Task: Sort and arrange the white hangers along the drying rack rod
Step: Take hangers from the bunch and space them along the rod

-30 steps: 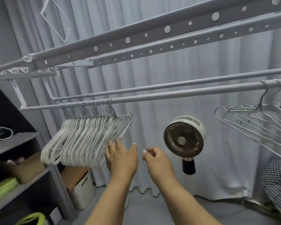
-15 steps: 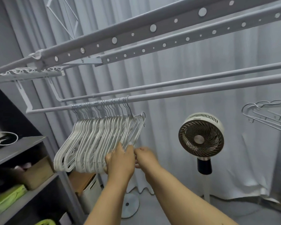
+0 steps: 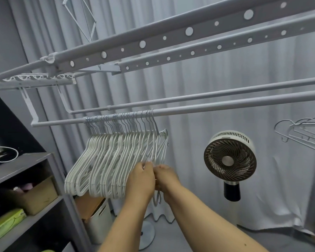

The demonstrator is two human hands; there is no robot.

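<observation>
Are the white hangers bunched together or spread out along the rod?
Bunched: the white hangers hang packed together, hooks crowded at the left end of the rod, the rest bare.

Two bare forearms are seen rising from the near edge of the view, with no sleeve, watch, bracelet or glove worn on either. The left hand [image 3: 141, 179] and the right hand [image 3: 166, 176] are uncovered, and no ring can be made out on the fingers that show. Pale, rounded nails are visible at the fingertips [image 3: 149, 160] of the left hand, and a small dark mark is seen on the right forearm.
</observation>
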